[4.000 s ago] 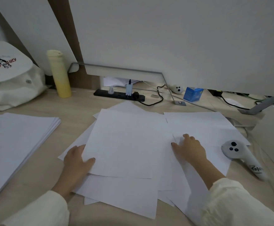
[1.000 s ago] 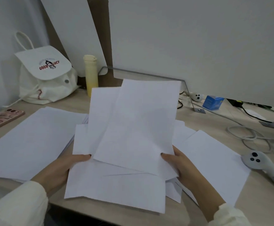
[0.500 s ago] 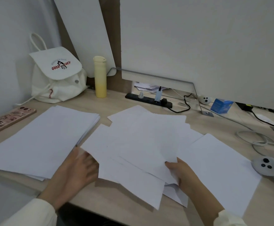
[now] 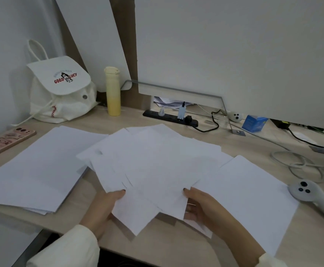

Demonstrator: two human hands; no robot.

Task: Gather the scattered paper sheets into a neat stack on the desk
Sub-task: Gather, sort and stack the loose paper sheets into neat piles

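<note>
Both hands (image 4: pixel 103 207) (image 4: pixel 201 205) now pinch the fanned, uneven paper sheets (image 4: pixel 157 166) at their near edge.

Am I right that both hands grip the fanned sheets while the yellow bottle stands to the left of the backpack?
Not quite. The head view shows the bottle standing to the right of the backpack, not the left. The rest holds: the left hand and right hand both grip the fanned sheets.
</note>
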